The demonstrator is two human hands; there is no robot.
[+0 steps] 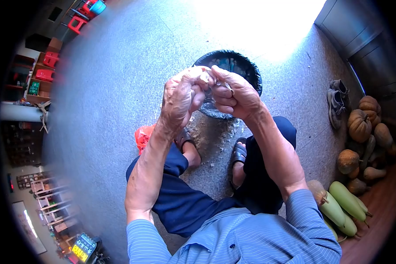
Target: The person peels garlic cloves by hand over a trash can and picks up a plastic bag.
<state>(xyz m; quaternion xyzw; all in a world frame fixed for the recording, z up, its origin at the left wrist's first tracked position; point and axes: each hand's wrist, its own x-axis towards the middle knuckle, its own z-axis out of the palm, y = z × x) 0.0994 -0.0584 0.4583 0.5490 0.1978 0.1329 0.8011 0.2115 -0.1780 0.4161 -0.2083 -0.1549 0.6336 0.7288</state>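
Note:
My left hand (pixel 180 97) and my right hand (pixel 238 94) meet fingertip to fingertip above a bin lined with a black bag (pixel 256 70). Between the left thumb and fingers is a small whitish piece (pixel 204 77) that looks like a garlic clove. The curled right fingers press together beside it, with a pale papery flake (pixel 229 88) showing at them. Exactly how the right fingertips grip the piece is hidden. Loose pale flakes (pixel 213 143) like garlic skin are scattered on the floor between my feet, below the bin.
A red plastic bag (pixel 144 137) lies beside my left foot. On the right are shoes (pixel 335 105), several pumpkins (pixel 359 125) and long green gourds (pixel 346 200). Red stools (pixel 77 24) and shelves (pixel 42 88) stand far left. A metal door (pixel 356 31) is at upper right.

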